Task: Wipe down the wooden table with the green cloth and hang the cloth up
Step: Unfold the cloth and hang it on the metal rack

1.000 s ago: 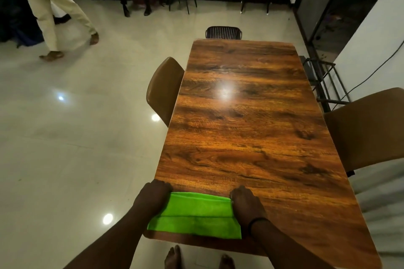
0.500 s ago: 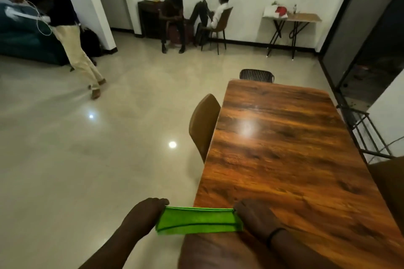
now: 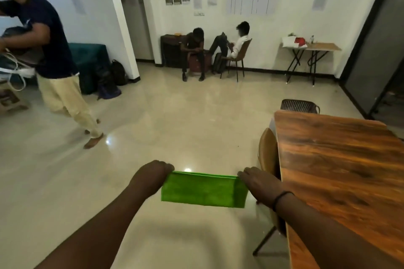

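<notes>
**Operator:** Presently, where is the green cloth [image 3: 204, 190], and how is it held?

**Technician:** It is folded into a band and held in the air over the floor [image 3: 153, 133], clear of the wooden table [image 3: 341, 170], which stands to its right. The left hand [image 3: 150, 176] pinches the band's left end and the right hand [image 3: 259, 183] pinches its right end. Both sets of fingers are curled round the fabric.

**Operator:** Which axis governs the hanging step?

**Technician:** The long axis runs left to right between the hands, with the folded edge uppermost and level. Each hand holds one end, so neither is nearer. In my judgement, any rail should be met square to that edge.

**Operator:** What cannot be confirmed?

**Technician:** No rail or hook is identifiable. The fingertips are hidden behind the cloth. The table's near and right edges are cut off, and the view is blurred.
</notes>
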